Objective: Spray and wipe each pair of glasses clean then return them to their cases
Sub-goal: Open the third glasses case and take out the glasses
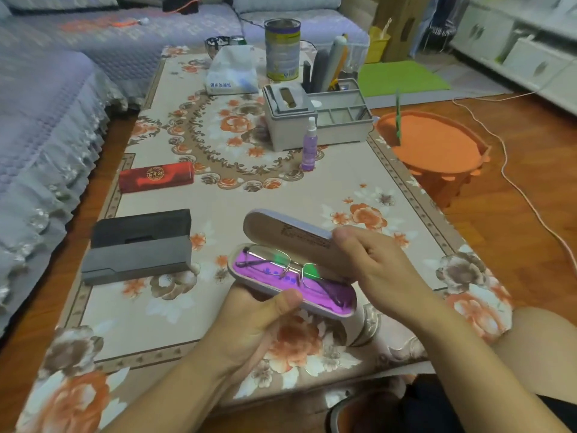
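My left hand (262, 320) grips the base of an open lilac glasses case (315, 306) from below, thumb on its front rim. Folded metal-framed glasses (290, 270) lie inside on a purple cloth (324, 295). My right hand (377, 270) holds the raised lid (281, 229), fingers curled over its right end. A purple spray bottle (309, 145) stands upright farther back on the table. To the left lie a black case (140, 245) with its lid open and a shut red case (156, 181).
The low table (359, 182) carries a floral cloth. A grey organiser box (315, 120), a tin can (282, 50) and a tissue pack (232, 71) stand at the back. An orange stool (434, 151) is at the right, a sofa (40, 89) on the left.
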